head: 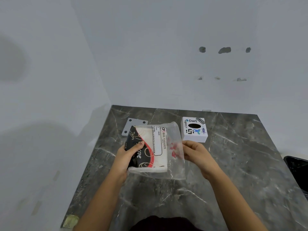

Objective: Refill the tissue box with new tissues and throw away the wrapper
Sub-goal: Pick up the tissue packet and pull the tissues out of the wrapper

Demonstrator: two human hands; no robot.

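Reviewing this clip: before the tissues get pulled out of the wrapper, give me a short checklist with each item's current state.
1. Left hand grips the tissue pack at its printed end: ok.
2. Right hand pinches the clear wrapper at its loose end: ok.
3. Wrapper already torn open: cannot tell; the plastic edge is blurred.
4. Tissue box within reach, standing on the marble counter behind the right hand: ok.
5. Grey plate, perhaps the box's base, lies apart behind the pack: ok, if so.
6. Bin ready for the wrapper: cannot tell; only a dark object shows at the right edge.
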